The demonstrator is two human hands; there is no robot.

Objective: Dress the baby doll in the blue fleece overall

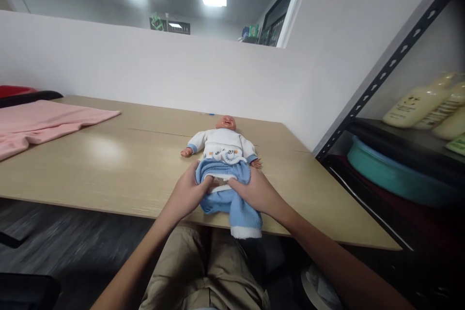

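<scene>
On its back on the table lies a baby doll (225,123), head toward the wall, wearing a white top (221,139) with blue cuffs. Blue fleece pants (247,215) with white trim are bunched at the doll's lower body, one leg hanging over the table's near edge. My left hand (189,188) grips the left side of the pants' waistband, thumb inside the opening. Opposite it, my right hand (256,189) pinches the waistband's right side. Between my thumbs the opening is stretched apart; the doll's legs are mostly hidden by the fabric.
A pink cloth (43,123) lies on the table (145,179) at the left, with a red container (16,90) behind it. To the right, a metal shelf rack holds cream-coloured bottles (417,104) and a teal basin (392,172). A white wall (163,72) stands behind the table.
</scene>
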